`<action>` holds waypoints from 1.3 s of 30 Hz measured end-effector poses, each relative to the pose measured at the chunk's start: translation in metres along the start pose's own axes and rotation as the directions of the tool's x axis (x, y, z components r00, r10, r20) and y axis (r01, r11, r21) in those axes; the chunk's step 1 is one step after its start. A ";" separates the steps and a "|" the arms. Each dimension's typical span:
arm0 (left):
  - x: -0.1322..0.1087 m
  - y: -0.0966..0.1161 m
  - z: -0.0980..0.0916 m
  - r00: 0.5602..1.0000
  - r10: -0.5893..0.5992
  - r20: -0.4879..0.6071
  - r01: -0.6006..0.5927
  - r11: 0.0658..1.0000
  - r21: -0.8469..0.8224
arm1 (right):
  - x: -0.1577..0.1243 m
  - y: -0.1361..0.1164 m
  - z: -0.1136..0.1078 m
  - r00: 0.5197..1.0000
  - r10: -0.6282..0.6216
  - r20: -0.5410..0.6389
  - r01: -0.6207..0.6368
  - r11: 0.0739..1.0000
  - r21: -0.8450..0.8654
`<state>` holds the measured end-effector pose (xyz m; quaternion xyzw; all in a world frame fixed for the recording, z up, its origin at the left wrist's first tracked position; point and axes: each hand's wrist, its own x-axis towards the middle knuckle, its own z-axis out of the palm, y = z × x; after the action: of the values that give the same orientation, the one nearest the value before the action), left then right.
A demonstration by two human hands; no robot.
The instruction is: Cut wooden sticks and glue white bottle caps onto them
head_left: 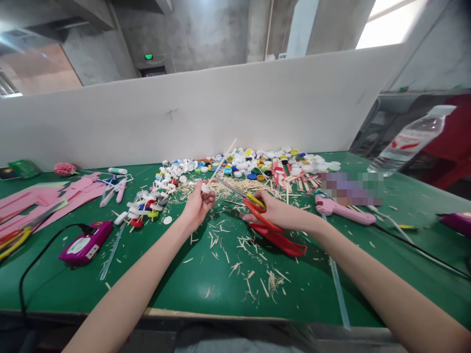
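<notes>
My left hand (196,205) is closed around a white bottle cap (205,188), pinched at the fingertips. A thin wooden stick (225,158) slants up and to the right from that cap. In my right hand (275,212) are scissors with yellow and orange handles (254,200); their blades point left, close to the stick's lower part. Whether the blades touch the stick I cannot tell. A red-handled tool (281,240) lies on the table under my right hand, its front end partly hidden. Wood splinters (217,240) are scattered below both hands.
Behind my hands lie piled bottle caps (239,164) and loose sticks. Left are pink paper (79,193), other scissors (16,240) and a purple power box (87,242). Right are a pink glue gun (348,211) with its cord and a water bottle (412,139). A white partition (184,117) stands behind.
</notes>
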<state>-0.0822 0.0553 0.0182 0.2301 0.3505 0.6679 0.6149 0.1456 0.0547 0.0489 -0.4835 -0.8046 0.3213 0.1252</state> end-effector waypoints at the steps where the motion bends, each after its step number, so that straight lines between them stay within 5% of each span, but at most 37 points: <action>1: -0.001 -0.001 0.001 1.000 -0.004 0.004 0.004 1.000 0.003 | 0.000 0.000 0.000 1.000 0.005 0.010 -0.005 1.000 -0.002; 11: -0.011 -0.011 0.013 0.998 -0.036 0.042 0.032 0.996 0.087 | -0.006 -0.005 0.000 0.993 0.037 0.108 -0.037 0.999 -0.007; 19: -0.013 -0.022 0.012 0.973 -0.047 0.224 0.013 0.988 0.153 | -0.007 -0.006 0.000 0.992 0.011 0.129 -0.012 1.000 0.012; 30: -0.016 -0.022 0.011 0.961 -0.021 0.276 -0.030 0.983 0.179 | 0.005 0.000 0.015 0.984 -0.041 -0.175 0.030 0.998 -0.064; 39: -0.011 -0.024 0.009 0.969 -0.006 0.248 -0.039 0.984 0.173 | 0.004 -0.008 0.015 0.968 -0.054 -0.244 0.004 0.980 -0.198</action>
<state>-0.0581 0.0464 0.0070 0.3680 0.3272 0.6054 0.6253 0.1301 0.0495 0.0417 -0.5179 -0.8173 0.1758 0.1812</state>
